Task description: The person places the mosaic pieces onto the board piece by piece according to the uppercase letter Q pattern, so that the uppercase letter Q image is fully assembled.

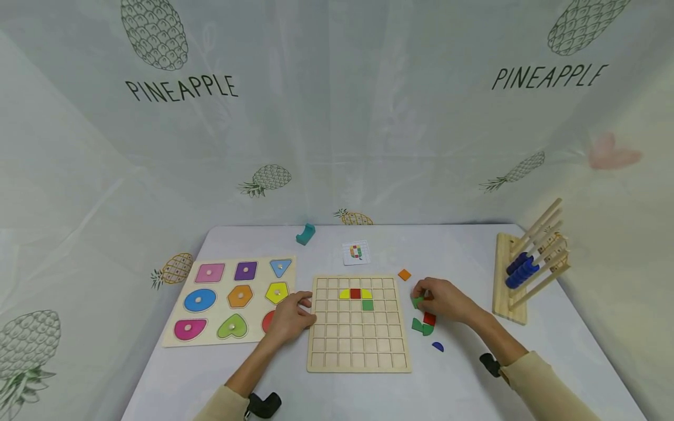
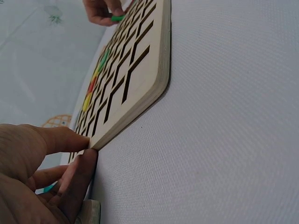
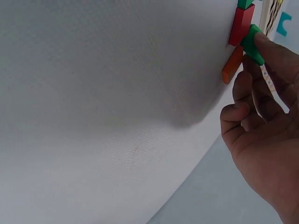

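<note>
My left hand (image 1: 288,318) holds the left edge of a square wooden grid board (image 1: 358,365), with fingertips (image 2: 84,142) against its rim. In the board's upper part sit a red square (image 1: 355,293) between two yellow quarter-round pieces (image 1: 344,294), and a green square (image 1: 367,305) below. Just right of the board, my right hand (image 1: 442,299) pinches a green block (image 3: 252,44) between thumb and finger, close to the table. Near that hand lie a red block (image 1: 429,318), two green pieces (image 1: 427,330), a blue half-round piece (image 1: 438,347) and an orange square (image 1: 404,274).
A shape puzzle board (image 1: 210,310) lies at left, partly behind my left hand. Behind the grid board are a pattern card (image 1: 356,252) and a teal curved block (image 1: 305,234). A wooden peg rack (image 1: 511,298) with blue beads stands at right.
</note>
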A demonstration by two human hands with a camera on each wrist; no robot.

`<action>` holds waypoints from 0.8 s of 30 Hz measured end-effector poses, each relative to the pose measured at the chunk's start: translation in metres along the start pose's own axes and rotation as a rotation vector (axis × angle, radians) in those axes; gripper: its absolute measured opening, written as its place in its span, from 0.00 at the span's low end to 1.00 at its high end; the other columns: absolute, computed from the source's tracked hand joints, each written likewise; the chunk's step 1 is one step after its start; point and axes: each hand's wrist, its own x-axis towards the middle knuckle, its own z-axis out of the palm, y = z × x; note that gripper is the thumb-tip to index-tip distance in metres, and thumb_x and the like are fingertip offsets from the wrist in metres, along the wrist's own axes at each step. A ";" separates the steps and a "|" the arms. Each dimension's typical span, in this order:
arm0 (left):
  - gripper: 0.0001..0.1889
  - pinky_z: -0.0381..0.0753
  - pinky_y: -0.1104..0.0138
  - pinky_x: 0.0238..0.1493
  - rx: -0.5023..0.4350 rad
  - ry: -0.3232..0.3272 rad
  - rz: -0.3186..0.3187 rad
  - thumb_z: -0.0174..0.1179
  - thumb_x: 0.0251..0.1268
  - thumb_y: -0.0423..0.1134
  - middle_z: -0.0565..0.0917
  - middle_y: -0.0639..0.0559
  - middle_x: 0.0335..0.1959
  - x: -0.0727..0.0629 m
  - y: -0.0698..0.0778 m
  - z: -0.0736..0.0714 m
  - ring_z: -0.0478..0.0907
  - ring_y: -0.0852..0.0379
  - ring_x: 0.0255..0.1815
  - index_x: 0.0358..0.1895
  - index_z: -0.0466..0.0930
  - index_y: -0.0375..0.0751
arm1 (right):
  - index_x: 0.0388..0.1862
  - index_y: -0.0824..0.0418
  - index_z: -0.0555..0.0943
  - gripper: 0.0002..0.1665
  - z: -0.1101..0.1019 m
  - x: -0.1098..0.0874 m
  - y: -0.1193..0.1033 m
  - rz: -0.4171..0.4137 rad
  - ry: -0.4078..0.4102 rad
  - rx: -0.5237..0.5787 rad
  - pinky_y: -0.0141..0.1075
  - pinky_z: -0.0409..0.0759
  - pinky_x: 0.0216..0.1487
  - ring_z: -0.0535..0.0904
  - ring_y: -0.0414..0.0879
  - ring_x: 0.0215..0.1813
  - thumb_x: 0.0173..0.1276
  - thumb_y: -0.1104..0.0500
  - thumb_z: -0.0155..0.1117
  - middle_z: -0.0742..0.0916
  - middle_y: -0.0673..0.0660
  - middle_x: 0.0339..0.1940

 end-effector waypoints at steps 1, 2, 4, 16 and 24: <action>0.29 0.84 0.66 0.31 0.000 0.000 0.000 0.71 0.53 0.31 0.80 0.48 0.42 0.000 0.000 0.000 0.82 0.57 0.35 0.62 0.78 0.33 | 0.40 0.54 0.82 0.09 0.000 0.000 0.000 0.000 -0.004 0.009 0.33 0.77 0.32 0.76 0.43 0.33 0.63 0.65 0.69 0.82 0.47 0.32; 0.29 0.84 0.66 0.31 0.001 -0.001 0.001 0.71 0.53 0.31 0.80 0.48 0.42 0.000 0.000 0.000 0.82 0.57 0.35 0.62 0.78 0.33 | 0.40 0.54 0.82 0.08 0.000 0.000 0.000 0.002 -0.008 0.014 0.33 0.77 0.32 0.76 0.43 0.33 0.64 0.65 0.69 0.82 0.47 0.31; 0.29 0.84 0.66 0.31 0.001 -0.001 0.001 0.71 0.53 0.31 0.80 0.48 0.42 0.000 0.000 0.000 0.82 0.57 0.35 0.62 0.78 0.33 | 0.40 0.54 0.82 0.08 -0.001 0.000 0.000 0.001 -0.012 0.021 0.33 0.77 0.31 0.76 0.42 0.32 0.65 0.65 0.69 0.82 0.47 0.30; 0.29 0.84 0.67 0.31 0.015 0.007 -0.006 0.71 0.52 0.31 0.81 0.49 0.42 0.002 -0.002 0.001 0.82 0.57 0.35 0.61 0.78 0.34 | 0.43 0.54 0.84 0.08 0.000 -0.001 -0.003 -0.014 0.001 0.037 0.32 0.77 0.32 0.76 0.40 0.33 0.65 0.61 0.70 0.83 0.45 0.31; 0.28 0.83 0.67 0.31 0.015 0.010 -0.018 0.71 0.52 0.32 0.80 0.50 0.42 0.002 -0.003 0.002 0.82 0.58 0.35 0.61 0.79 0.36 | 0.47 0.54 0.86 0.10 0.005 0.006 -0.007 -0.031 0.019 0.022 0.31 0.77 0.35 0.76 0.39 0.35 0.68 0.59 0.68 0.83 0.43 0.33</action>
